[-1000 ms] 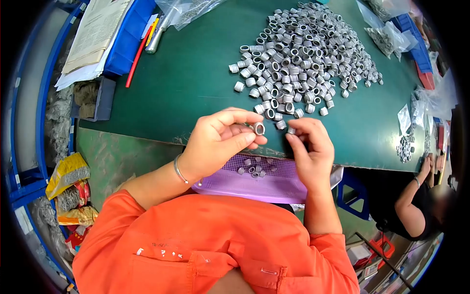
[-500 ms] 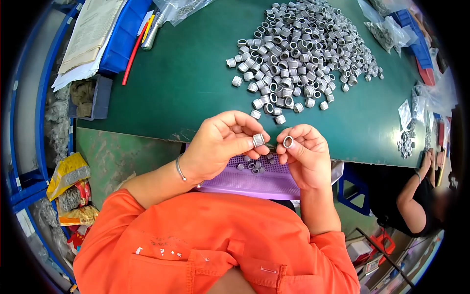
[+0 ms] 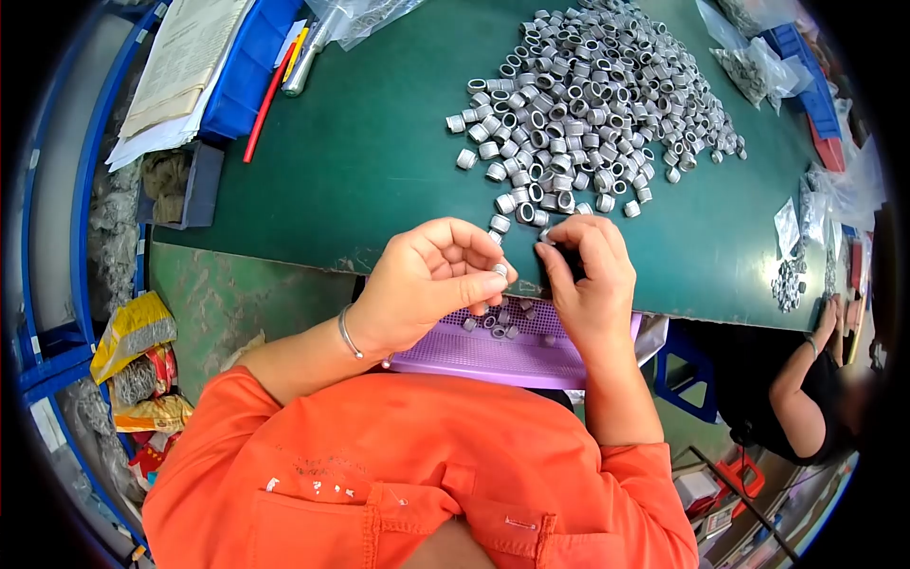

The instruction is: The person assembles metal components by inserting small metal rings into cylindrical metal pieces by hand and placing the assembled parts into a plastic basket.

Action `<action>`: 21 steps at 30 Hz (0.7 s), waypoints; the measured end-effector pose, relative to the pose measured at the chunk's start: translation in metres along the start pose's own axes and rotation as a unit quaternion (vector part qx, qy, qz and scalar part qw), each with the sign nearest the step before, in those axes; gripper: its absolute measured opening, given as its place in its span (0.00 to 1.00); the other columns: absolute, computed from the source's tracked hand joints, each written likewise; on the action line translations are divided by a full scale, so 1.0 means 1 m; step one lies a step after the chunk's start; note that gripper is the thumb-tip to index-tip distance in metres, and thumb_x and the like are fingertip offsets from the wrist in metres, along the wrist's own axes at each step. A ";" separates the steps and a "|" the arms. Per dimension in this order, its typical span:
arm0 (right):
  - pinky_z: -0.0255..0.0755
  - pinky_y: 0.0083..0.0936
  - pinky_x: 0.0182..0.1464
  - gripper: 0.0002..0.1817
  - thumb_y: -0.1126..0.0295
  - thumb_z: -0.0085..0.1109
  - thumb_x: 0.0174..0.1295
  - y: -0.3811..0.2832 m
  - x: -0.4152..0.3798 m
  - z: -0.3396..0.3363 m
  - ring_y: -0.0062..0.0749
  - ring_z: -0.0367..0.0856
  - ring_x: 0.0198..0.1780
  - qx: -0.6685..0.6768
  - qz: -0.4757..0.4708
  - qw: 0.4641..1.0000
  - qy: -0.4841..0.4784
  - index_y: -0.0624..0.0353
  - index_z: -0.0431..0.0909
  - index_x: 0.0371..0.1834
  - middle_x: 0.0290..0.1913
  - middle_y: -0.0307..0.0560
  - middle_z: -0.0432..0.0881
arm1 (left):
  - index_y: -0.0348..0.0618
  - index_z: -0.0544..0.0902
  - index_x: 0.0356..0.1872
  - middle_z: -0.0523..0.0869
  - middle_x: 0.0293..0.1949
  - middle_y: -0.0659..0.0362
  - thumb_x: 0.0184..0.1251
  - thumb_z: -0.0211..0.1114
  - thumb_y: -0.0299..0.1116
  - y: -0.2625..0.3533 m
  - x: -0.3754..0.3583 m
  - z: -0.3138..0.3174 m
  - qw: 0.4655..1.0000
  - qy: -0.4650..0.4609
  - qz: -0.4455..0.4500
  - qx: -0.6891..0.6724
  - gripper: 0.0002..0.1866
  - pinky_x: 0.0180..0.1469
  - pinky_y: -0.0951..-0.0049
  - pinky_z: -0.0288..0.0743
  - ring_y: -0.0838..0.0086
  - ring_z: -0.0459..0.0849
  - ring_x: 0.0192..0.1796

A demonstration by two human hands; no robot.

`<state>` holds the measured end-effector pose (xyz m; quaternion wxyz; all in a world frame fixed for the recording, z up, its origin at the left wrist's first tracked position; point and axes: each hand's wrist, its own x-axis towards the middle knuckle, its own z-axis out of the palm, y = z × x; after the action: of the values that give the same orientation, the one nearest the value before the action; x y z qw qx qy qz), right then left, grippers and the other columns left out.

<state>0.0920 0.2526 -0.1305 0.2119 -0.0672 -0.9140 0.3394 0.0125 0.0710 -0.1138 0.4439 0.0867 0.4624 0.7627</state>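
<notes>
My left hand [image 3: 431, 275] is closed over the table's front edge, holding a small grey metal sleeve [image 3: 499, 270] between thumb and fingertips. Further right, my right hand [image 3: 594, 284] reaches to the near edge of a heap of similar sleeves [image 3: 592, 114]. Its thumb and forefinger close around one metal sleeve [image 3: 545, 233], which the fingers partly cover. Below both hands, a purple plastic basket [image 3: 455, 353] contains several loose sleeves [image 3: 499, 331].
The green tabletop [image 3: 360, 171] carries a blue bin [image 3: 237, 85] with papers [image 3: 175, 76], a red pen [image 3: 268, 109] and plastic bags [image 3: 758, 71]. A grey box [image 3: 201, 190] sits at the left edge. Another person's arm [image 3: 801, 394] rests at the right.
My right hand has moved up from beside the left hand to the heap and gripped another sleeve. The sleeve it held has left it; one more lies at the basket's right side.
</notes>
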 end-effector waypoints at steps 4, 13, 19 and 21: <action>0.74 0.19 0.39 0.18 0.86 0.56 0.56 -0.003 -0.008 -0.007 0.24 0.77 0.37 0.292 0.125 0.948 -0.023 0.65 0.76 0.50 0.41 0.41 0.76 | 0.32 0.76 0.45 0.82 0.39 0.53 0.64 0.60 0.20 0.004 0.001 0.004 0.998 0.035 -0.024 0.050 0.10 0.37 0.78 0.80 0.74 0.84 0.37; 0.78 0.26 0.48 0.12 0.85 0.52 0.61 -0.012 -0.013 -0.017 0.36 0.83 0.46 0.691 0.281 0.661 -0.082 0.70 0.72 0.48 0.46 0.58 0.80 | 0.32 0.77 0.41 0.82 0.37 0.53 0.65 0.59 0.20 0.002 0.000 0.001 0.999 0.027 -0.037 -0.023 0.05 0.37 0.76 0.81 0.70 0.85 0.38; 0.75 0.25 0.41 0.08 0.88 0.54 0.51 0.000 -0.012 -0.021 0.34 0.81 0.39 0.378 0.032 0.915 -0.134 0.65 0.78 0.30 0.42 0.52 0.80 | 0.35 0.82 0.35 0.84 0.37 0.55 0.58 0.61 0.17 0.004 -0.006 -0.007 0.956 -0.119 0.071 0.258 0.06 0.37 0.77 0.78 0.73 0.85 0.38; 0.74 0.26 0.39 0.07 0.87 0.56 0.51 -0.009 -0.002 -0.015 0.35 0.80 0.37 0.248 0.028 0.965 -0.085 0.64 0.78 0.31 0.40 0.51 0.79 | 0.38 0.83 0.34 0.83 0.37 0.56 0.51 0.66 0.18 0.006 -0.006 -0.005 0.881 -0.136 0.159 0.424 0.08 0.37 0.73 0.77 0.70 0.83 0.37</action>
<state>0.1005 0.2539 -0.1151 0.1345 -0.0088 -0.8136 0.5656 0.0100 0.0621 -0.1106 0.2959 0.4420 0.6567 0.5346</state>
